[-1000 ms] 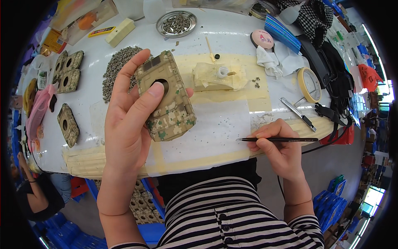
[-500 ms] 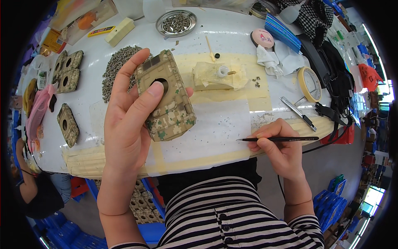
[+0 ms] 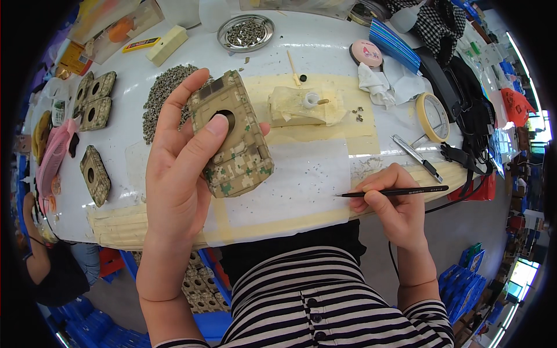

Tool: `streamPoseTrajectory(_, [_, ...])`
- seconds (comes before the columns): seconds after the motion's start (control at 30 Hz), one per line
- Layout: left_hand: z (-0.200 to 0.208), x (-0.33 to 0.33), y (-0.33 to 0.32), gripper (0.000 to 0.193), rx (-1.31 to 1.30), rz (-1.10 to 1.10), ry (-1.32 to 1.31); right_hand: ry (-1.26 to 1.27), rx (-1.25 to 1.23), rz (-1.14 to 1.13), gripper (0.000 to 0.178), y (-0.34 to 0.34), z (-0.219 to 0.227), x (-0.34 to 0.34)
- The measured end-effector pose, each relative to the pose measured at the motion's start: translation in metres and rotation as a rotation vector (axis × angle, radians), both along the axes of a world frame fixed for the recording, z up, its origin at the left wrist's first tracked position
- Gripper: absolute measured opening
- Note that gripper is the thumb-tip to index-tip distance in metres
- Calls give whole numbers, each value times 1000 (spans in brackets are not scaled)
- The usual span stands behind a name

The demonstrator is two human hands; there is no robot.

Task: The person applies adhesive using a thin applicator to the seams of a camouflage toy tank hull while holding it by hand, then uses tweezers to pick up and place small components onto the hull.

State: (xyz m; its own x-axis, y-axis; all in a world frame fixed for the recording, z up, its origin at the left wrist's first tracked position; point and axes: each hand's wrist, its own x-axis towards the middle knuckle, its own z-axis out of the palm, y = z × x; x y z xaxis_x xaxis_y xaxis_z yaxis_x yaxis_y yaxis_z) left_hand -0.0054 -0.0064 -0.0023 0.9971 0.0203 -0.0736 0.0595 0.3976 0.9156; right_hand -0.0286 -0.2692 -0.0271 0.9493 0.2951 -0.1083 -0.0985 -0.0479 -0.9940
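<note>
A camouflage-patterned model tank hull (image 3: 238, 145) with a round hole in its top is gripped by my left hand (image 3: 180, 156), raised above the table's near side. The thumb presses at the hole; the other fingers go behind the hull. In my right hand (image 3: 394, 206) a thin dark paintbrush (image 3: 412, 191) is pinched between thumb and fingers, its tip pointing left and apart from the hull. Under the brush tip lies white paper (image 3: 301, 174) scattered with tiny specks. A small white cup (image 3: 312, 100) stands on a tape-covered block (image 3: 284, 107) beyond it.
More camouflage hulls (image 3: 94, 174) lie at the left. A heap of small grey parts (image 3: 165, 93) sits behind my left hand, and a round metal dish (image 3: 246, 49) holds others. At right are a utility knife (image 3: 418, 156) and a tape roll (image 3: 426, 119). Another person's arm (image 3: 35, 226) shows far left.
The brush and my right hand have shifted very slightly, the brush's handle end tilting up a little. The hull in my left hand stays nearly still.
</note>
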Motion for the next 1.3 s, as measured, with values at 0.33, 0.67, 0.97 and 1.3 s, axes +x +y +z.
streamPoseTrajectory(0.33, [0,-1,0,54,-59,-14,19,-211,193,22,10,15,26,20])
streamPoseTrajectory(0.67, [-1,-2,6,55,-125,-88,43,-273,238,184,12,61,60,45])
streamPoseTrajectory(0.97, [-3,-3,13,58,-112,-148,110,-426,206,313,10,76,45,62])
streamPoseTrajectory(1.3, [-2,-3,13,58,-92,-130,104,-392,219,309,10,74,48,61])
